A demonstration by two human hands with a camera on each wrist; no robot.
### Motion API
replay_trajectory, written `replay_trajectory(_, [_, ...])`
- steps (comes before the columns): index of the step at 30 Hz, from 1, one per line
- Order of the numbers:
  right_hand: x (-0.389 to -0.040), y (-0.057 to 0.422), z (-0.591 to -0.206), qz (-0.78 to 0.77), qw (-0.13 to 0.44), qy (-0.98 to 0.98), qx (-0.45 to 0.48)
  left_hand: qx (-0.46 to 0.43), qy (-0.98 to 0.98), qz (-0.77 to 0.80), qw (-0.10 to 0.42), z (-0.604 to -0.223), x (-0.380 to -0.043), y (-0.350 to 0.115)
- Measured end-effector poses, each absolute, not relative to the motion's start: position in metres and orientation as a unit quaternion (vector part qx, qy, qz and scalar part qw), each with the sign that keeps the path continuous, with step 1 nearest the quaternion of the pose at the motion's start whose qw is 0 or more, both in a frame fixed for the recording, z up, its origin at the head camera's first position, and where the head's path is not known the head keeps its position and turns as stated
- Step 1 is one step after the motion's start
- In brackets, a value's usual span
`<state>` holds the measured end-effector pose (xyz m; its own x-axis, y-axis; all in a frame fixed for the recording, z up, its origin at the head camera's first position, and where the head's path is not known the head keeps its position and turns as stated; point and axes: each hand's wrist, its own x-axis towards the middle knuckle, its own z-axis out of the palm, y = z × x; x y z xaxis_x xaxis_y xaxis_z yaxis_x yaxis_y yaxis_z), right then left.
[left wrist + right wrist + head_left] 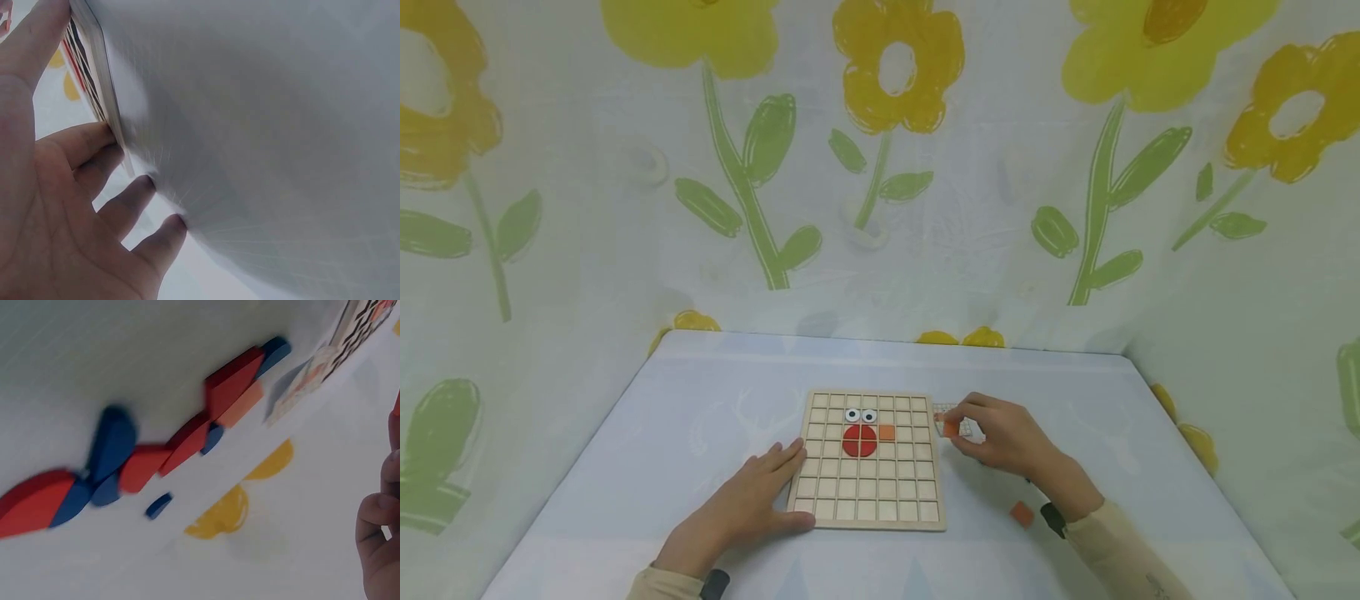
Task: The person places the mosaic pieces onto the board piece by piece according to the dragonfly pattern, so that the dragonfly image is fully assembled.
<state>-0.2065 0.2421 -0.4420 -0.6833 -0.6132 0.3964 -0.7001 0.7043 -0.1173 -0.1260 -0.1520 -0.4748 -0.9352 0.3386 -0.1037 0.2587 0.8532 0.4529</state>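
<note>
A wooden grid board lies on the table. Two eye tiles, a red circle of quarter pieces and an orange square tile sit in its cells. My left hand touches the board's left edge with its fingers, the thumb at the near left corner. Just past the right edge, my right hand pinches another orange square tile between thumb and finger, above a small printed pattern card. In the right wrist view only part of this hand shows, at the right border.
Red tiles and blue tiles lie loose on the table in the right wrist view. A loose orange-red tile rests beside the right wrist. Flower-printed cloth surrounds the table at the back and sides.
</note>
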Motion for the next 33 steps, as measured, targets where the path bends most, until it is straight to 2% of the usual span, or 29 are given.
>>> replay_trajectory(16, [-0.209,0.173,-0.446,0.131,0.073,-0.926,0.347,0.159,0.957,0.226,0.091,-0.471,-0.125,-0.152])
replay_trajectory(23, [-0.211,0.157,-0.454,0.135,0.027,-0.926,0.351,0.155,0.957,0.227,0.099,-0.471,-0.124,-0.151])
replay_trajectory(33, [-0.212,0.148,-0.459,0.119,-0.001,-0.935,0.334,0.161,0.955,0.232,0.095,-0.468,-0.122,-0.151])
